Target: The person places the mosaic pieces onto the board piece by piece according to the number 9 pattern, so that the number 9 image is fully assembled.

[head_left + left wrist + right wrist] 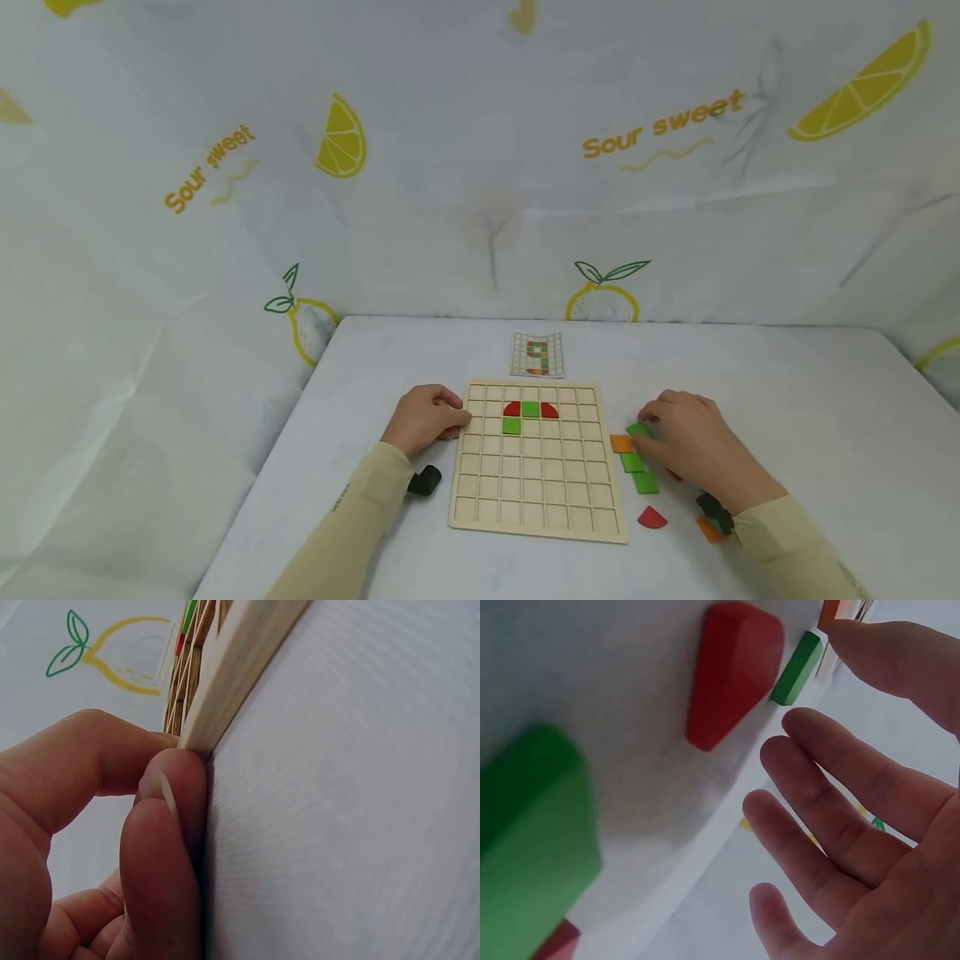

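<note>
A wooden grid board [532, 468] lies on the table. In its upper part sit two red quarter-round tiles, a green square [530, 409] between them and another green square [512, 426] below left. My left hand [423, 419] pinches the board's left edge; the left wrist view shows thumb and curled fingers at the wooden rim [240, 667]. Right of the board, my right hand [693, 433] is over loose tiles, fingers spread. In the right wrist view a red tile [735, 671] and a green tile [799, 667] lie near its fingertips. Nothing shows in its grasp.
Behind the board lies a pattern card [557, 360] with a coloured figure. An orange square [622, 443], green squares [645, 482] and a red quarter-round [652, 517] lie along the board's right side. Another orange tile [710, 529] is by the right wrist. A lemon-printed cloth hangs behind.
</note>
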Demonstrator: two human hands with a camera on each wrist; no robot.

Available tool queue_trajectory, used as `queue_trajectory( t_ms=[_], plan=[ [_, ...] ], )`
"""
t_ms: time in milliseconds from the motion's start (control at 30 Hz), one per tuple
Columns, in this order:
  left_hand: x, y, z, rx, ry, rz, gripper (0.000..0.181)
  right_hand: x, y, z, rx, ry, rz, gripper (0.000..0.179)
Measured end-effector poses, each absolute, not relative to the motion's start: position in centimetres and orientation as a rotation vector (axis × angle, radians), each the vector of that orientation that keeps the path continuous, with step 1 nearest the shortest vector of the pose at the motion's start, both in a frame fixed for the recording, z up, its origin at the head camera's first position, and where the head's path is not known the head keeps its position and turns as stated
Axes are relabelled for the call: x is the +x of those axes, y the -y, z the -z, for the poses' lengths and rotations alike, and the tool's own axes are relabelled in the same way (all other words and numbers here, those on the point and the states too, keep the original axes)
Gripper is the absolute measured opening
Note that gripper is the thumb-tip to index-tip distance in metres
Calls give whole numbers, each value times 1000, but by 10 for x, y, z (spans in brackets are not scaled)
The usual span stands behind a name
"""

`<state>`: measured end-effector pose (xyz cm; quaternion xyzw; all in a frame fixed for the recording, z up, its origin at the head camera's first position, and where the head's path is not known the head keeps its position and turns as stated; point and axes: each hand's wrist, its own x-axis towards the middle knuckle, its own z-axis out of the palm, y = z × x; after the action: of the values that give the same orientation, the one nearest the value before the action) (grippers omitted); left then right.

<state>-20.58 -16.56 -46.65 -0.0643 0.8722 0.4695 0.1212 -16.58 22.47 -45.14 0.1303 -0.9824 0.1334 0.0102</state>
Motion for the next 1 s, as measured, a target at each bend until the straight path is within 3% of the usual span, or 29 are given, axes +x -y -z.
queue_trajectory(
  t_ms=[1000],
  plan=[
    [-206,167,467,-203,-2518,-1407,22,-183,-220,445,437,3091,-475,21]
  ],
)
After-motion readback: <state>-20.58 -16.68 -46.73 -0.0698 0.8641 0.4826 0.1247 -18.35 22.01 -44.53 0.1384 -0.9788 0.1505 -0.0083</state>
